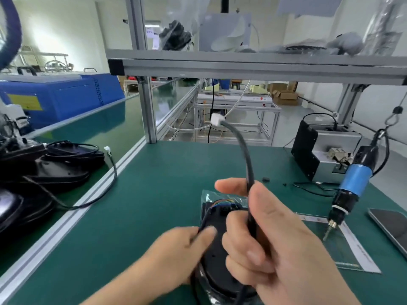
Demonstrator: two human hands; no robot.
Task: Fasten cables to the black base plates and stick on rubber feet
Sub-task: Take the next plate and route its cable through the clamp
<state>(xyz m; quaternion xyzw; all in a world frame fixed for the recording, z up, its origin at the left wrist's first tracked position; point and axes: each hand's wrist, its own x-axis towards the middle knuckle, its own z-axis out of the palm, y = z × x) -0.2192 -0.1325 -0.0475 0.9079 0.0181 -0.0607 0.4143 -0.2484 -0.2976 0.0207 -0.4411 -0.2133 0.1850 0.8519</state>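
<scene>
Black base plate (217, 260) flat on green mat, near front edge, partly hidden by hands. Thick black cable (246, 159) w/ white plug (217, 119) at tip, standing up from plate, bending left at top. Coloured thin wires (221, 202) at plate's far end.

blk cable (246, 155), wht plug (216, 119), grn mat (154, 183)

matt green table mat (154, 194), brushed aluminium frame (242, 67), glossy black base plate (218, 271)
</scene>
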